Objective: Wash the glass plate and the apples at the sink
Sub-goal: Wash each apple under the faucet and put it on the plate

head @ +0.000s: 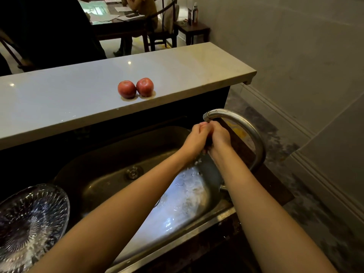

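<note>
My left hand (pixel 195 139) and my right hand (pixel 219 137) are cupped together around an apple (pixel 203 125) right under the tap spout (pixel 206 116). Only a sliver of the apple's red skin shows between the fingers. Water splashes below the hands into the steel sink (pixel 110 174). Two more red apples (pixel 127 89) (pixel 145 87) sit side by side, touching, on the pale raised counter (pixel 59 103) behind the sink. The cut-glass plate (pixel 29 219) lies wet on the dark counter left of the sink.
The curved steel tap (pixel 254 138) arches over the sink's right side. A drain (pixel 133 173) sits in the basin's middle. Behind the counter a person sits at a dark table (pixel 118 22) with chairs. To the right are a grey wall and floor (pixel 295 56).
</note>
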`<state>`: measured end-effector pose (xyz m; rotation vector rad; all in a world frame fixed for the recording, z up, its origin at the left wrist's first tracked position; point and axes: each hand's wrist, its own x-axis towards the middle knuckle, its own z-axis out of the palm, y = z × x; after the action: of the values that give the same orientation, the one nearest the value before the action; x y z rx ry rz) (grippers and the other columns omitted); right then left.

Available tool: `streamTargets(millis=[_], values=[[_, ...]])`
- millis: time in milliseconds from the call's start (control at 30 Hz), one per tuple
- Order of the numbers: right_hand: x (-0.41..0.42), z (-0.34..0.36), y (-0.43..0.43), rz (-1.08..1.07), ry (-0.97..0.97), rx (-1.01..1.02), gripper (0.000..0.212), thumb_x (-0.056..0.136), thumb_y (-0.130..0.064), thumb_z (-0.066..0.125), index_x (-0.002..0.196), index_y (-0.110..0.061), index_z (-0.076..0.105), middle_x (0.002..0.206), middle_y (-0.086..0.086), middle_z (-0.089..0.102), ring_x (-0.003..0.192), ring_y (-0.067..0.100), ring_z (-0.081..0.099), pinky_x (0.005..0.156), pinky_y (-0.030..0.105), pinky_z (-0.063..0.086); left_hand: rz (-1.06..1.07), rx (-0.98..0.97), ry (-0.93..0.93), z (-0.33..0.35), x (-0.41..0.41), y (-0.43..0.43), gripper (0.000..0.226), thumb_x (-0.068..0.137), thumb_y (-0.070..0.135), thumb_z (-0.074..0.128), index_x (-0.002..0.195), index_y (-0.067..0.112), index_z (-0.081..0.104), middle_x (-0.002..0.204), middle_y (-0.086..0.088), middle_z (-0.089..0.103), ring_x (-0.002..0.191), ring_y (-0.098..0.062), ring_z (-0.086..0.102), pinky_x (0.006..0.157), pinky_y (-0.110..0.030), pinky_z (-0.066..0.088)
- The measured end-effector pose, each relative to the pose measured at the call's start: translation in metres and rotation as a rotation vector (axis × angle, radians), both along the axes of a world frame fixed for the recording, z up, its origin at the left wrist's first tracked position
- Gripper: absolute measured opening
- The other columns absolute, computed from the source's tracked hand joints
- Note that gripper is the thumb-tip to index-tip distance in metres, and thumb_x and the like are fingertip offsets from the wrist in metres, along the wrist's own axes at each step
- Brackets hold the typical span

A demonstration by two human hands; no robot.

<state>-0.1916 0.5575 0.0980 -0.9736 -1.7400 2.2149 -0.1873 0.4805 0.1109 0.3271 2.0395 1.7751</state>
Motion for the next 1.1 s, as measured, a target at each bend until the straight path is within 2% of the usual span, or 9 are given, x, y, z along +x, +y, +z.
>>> streamTargets(millis=[200, 300, 400, 533, 633, 767, 933, 1000, 1100], values=[[0.013, -0.013, -0.001, 0.437, 0.2, 0.419, 0.025, 0.094, -0.045, 0.039, 0.112, -0.033, 0.051, 0.096, -0.017, 0.056, 0.083, 0.001, 0.058, 0.056, 0.012, 0.046, 0.086, 0.111, -0.22, 0.006, -0.016, -0.013, 0.053, 0.099, 0.048, 0.015, 0.09, 0.021, 0.059, 0.072, -0.006, 0.055, 0.052, -0.013, 0.046, 0.049, -0.023, 0.038], [0.01, -0.015, 0.004, 0.235, 0.097, 0.368, 0.027, 0.095, -0.044, 0.039, 0.106, -0.026, 0.056, 0.087, -0.009, 0.058, 0.084, 0.013, 0.059, 0.067, 0.024, 0.051, 0.029, 0.118, -0.365, 0.003, -0.011, -0.009, 0.057, 0.097, 0.053, 0.019, 0.112, 0.014, 0.059, 0.09, -0.01, 0.063, 0.074, -0.018, 0.06, 0.064, -0.027, 0.05], [-0.002, -0.012, 0.005, 0.101, -0.078, 0.279, 0.047, 0.096, -0.046, 0.033, 0.118, -0.012, 0.057, 0.102, 0.01, 0.062, 0.097, 0.028, 0.06, 0.088, 0.039, 0.049, 0.037, 0.243, -0.441, -0.009, -0.004, 0.001, 0.053, 0.099, 0.044, 0.029, 0.128, 0.006, 0.051, 0.108, -0.017, 0.059, 0.095, -0.025, 0.057, 0.078, -0.032, 0.047], [0.006, -0.023, -0.001, 0.299, 0.02, 0.429, 0.03, 0.094, -0.052, 0.031, 0.107, -0.037, 0.053, 0.105, 0.002, 0.063, 0.081, 0.016, 0.061, 0.059, 0.024, 0.05, 0.142, 0.258, -0.403, -0.019, -0.009, -0.002, 0.048, 0.1, 0.043, 0.026, 0.115, 0.006, 0.053, 0.073, -0.011, 0.052, 0.056, -0.015, 0.046, 0.047, -0.022, 0.038], [0.013, -0.033, -0.004, 0.337, 0.162, 0.427, 0.016, 0.092, -0.048, 0.038, 0.092, -0.047, 0.054, 0.094, -0.009, 0.061, 0.081, 0.009, 0.06, 0.043, 0.012, 0.044, 0.167, 0.263, -0.44, -0.023, -0.011, -0.002, 0.042, 0.101, 0.04, 0.025, 0.109, 0.011, 0.054, 0.081, -0.009, 0.056, 0.065, -0.017, 0.052, 0.046, -0.022, 0.042], [0.001, -0.027, -0.001, 0.011, -0.034, 0.272, 0.031, 0.096, -0.035, 0.036, 0.103, -0.019, 0.061, 0.101, 0.012, 0.063, 0.094, 0.028, 0.06, 0.073, 0.035, 0.051, 0.17, 0.357, -0.524, -0.022, -0.005, 0.014, 0.03, 0.099, 0.035, 0.036, 0.102, 0.016, 0.059, 0.094, -0.008, 0.061, 0.091, -0.019, 0.058, 0.074, -0.031, 0.049], [0.022, -0.028, 0.0, 0.303, 0.146, 0.388, 0.021, 0.096, -0.043, 0.034, 0.086, -0.044, 0.053, 0.084, -0.014, 0.057, 0.072, -0.003, 0.059, 0.052, 0.014, 0.047, 0.214, 0.345, -0.473, -0.023, -0.013, 0.011, 0.034, 0.098, 0.036, 0.036, 0.087, 0.016, 0.061, 0.08, -0.005, 0.061, 0.073, -0.014, 0.058, 0.057, -0.024, 0.048], [0.022, -0.032, 0.004, 0.294, 0.147, 0.415, 0.02, 0.096, -0.042, 0.036, 0.091, -0.039, 0.055, 0.086, -0.009, 0.058, 0.076, 0.003, 0.06, 0.053, 0.015, 0.047, 0.168, 0.31, -0.473, -0.022, -0.012, 0.01, 0.037, 0.099, 0.038, 0.033, 0.087, 0.016, 0.06, 0.078, -0.006, 0.058, 0.068, -0.015, 0.055, 0.052, -0.024, 0.041], [0.01, -0.026, 0.011, 0.064, -0.018, 0.246, 0.035, 0.097, -0.033, 0.036, 0.109, -0.012, 0.061, 0.101, 0.011, 0.064, 0.094, 0.024, 0.061, 0.077, 0.033, 0.05, 0.053, 0.326, -0.501, -0.025, -0.004, 0.015, 0.031, 0.099, 0.033, 0.037, 0.111, 0.014, 0.057, 0.096, -0.006, 0.06, 0.087, -0.015, 0.057, 0.068, -0.027, 0.046]])
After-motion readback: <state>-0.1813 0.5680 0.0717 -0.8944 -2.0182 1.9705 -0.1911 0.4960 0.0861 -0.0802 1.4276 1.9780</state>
